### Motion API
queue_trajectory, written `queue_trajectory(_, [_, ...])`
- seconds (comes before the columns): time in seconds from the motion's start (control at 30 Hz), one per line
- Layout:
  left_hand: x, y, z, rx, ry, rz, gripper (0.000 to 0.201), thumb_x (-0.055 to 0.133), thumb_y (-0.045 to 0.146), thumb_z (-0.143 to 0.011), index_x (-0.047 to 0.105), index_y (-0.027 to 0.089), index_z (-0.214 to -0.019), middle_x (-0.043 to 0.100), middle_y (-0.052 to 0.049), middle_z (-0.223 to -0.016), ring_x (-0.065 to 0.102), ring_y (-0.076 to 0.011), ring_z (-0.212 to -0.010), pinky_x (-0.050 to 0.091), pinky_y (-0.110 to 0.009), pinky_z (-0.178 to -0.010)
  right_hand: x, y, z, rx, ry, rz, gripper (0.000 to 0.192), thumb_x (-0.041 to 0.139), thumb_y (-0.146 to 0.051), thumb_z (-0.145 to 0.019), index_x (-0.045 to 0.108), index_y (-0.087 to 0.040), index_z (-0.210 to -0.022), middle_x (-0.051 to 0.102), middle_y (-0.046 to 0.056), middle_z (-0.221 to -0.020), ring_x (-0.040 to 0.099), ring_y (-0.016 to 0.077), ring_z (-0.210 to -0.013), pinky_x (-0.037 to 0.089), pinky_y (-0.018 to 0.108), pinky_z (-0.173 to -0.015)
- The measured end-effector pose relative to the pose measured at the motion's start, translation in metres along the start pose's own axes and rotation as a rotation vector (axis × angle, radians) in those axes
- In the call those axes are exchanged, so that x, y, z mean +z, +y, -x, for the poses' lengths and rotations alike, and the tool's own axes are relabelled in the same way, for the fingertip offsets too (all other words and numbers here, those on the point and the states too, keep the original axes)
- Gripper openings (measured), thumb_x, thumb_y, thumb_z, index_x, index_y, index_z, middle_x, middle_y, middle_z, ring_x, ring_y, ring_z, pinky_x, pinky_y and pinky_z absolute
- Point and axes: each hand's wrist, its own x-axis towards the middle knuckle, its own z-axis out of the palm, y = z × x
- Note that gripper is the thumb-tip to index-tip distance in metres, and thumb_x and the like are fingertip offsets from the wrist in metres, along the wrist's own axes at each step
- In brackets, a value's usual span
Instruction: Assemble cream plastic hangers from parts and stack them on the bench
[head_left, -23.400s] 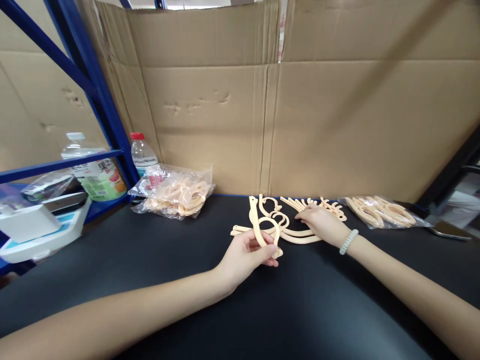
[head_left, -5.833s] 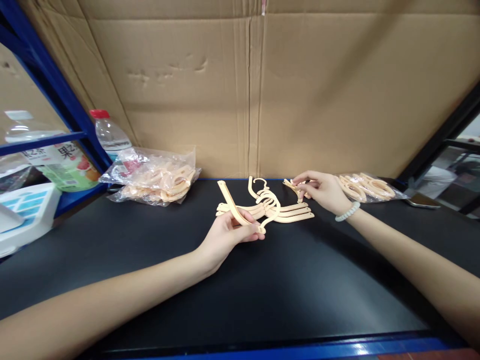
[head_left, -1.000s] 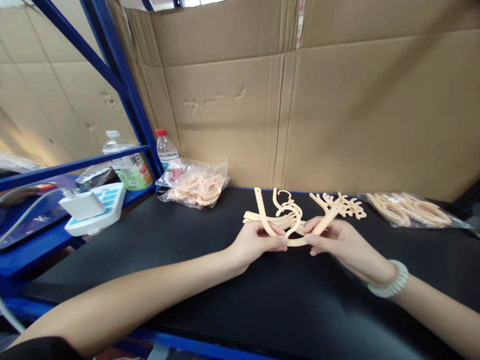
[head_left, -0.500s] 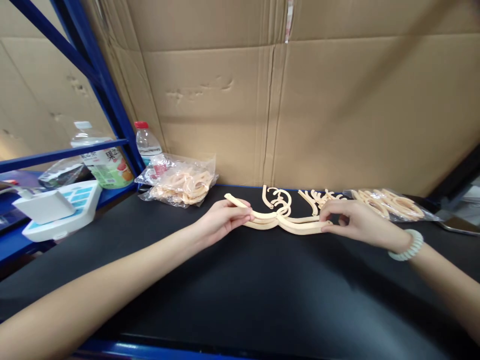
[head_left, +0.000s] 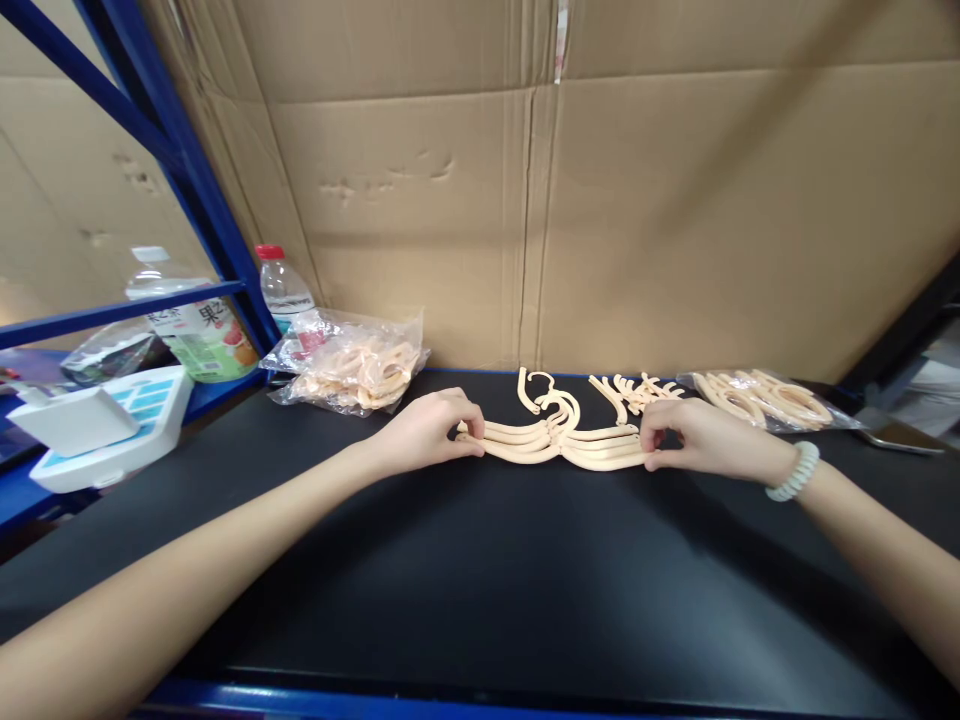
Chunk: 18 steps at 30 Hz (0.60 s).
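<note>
Bottles (head_left: 283, 285): two, upright behind the blue rack post, out of the way.
Bags (head_left: 352, 368): two, one on each flank.
Left hand (head_left: 427, 432): pinches the hanger stack's left tips.
Hangers (head_left: 559, 445): roughly four, flat mid-mat, ends squared.
Right hand (head_left: 697, 438): pinches the right tips.

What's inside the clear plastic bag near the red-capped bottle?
The clear plastic bag holds a jumble of cream plastic hanger pieces, like the cream hanger stack both hands grip. The crumpled film hides their count; something reddish shows at its left end.
</note>
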Motion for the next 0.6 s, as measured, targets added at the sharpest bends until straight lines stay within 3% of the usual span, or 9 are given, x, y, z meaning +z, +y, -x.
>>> queue_trajectory(0.2, [-0.002,0.004,0.001,0.112,-0.071,-0.273,0.007,0.062,0.023,-0.078,0.063,0.017,-0.075,0.062,-0.003,-0.076,0.054,-0.0193,-0.080,0.040,-0.028,-0.071,0.001,-0.002,-0.001,-0.013,-0.011,0.025,0.019,0.058,-0.036,-0.082,0.064,-0.020,-0.073,0.064,0.004,-0.078,0.058,0.0191,-0.073,0.045,0.032,-0.069])
queue_trajectory(0.3, [0.005,0.013,0.004,0.111,-0.042,-0.430,0.005,0.058,0.020,-0.078,0.061,0.016,-0.079,0.062,-0.006,-0.083,0.054,-0.0217,-0.084,0.039,-0.032,-0.074,0.001,-0.007,-0.001,-0.025,-0.023,0.038,0.018,0.057,-0.034,-0.083,0.063,-0.020,-0.074,0.064,0.006,-0.080,0.059,0.0206,-0.077,0.047,0.035,-0.074])
queue_trajectory(0.37, [0.015,0.022,0.006,0.071,0.011,-0.475,0.013,0.054,0.017,-0.079,0.059,0.015,-0.090,0.063,-0.008,-0.092,0.055,-0.0242,-0.089,0.040,-0.035,-0.076,0.003,-0.012,0.000,-0.031,0.025,0.068,0.016,0.057,-0.033,-0.082,0.064,-0.019,-0.085,0.065,0.009,-0.089,0.060,0.0239,-0.086,0.048,0.039,-0.080])
queue_trajectory(0.43, [0.029,0.031,0.009,0.032,0.061,-0.442,0.022,0.050,0.017,-0.082,0.057,0.014,-0.102,0.062,-0.011,-0.103,0.055,-0.0261,-0.097,0.042,-0.038,-0.081,0.008,-0.020,0.001,-0.038,0.120,0.086,0.033,0.056,-0.035,-0.082,0.061,-0.016,-0.109,0.062,0.015,-0.110,0.057,0.0290,-0.105,0.046,0.045,-0.091])
queue_trajectory(0.5, [0.043,0.037,0.010,0.026,0.067,-0.371,0.030,0.050,0.022,-0.085,0.054,0.014,-0.114,0.059,-0.014,-0.119,0.052,-0.0283,-0.111,0.040,-0.042,-0.093,0.019,-0.029,0.000,-0.024,0.193,0.071,0.054,0.052,-0.039,-0.085,0.047,-0.012,-0.131,0.052,0.020,-0.131,0.047,0.0321,-0.123,0.039,0.049,-0.102])
queue_trajectory(0.6, [0.058,0.038,0.011,0.007,0.015,-0.290,0.044,0.042,0.028,-0.092,0.041,0.014,-0.134,0.044,-0.015,-0.142,0.036,-0.0287,-0.134,0.025,-0.049,-0.109,0.042,-0.042,-0.004,0.036,0.210,0.066,0.071,0.046,-0.053,-0.088,0.037,-0.006,-0.140,0.040,0.023,-0.143,0.033,0.0356,-0.135,0.030,0.054,-0.109])
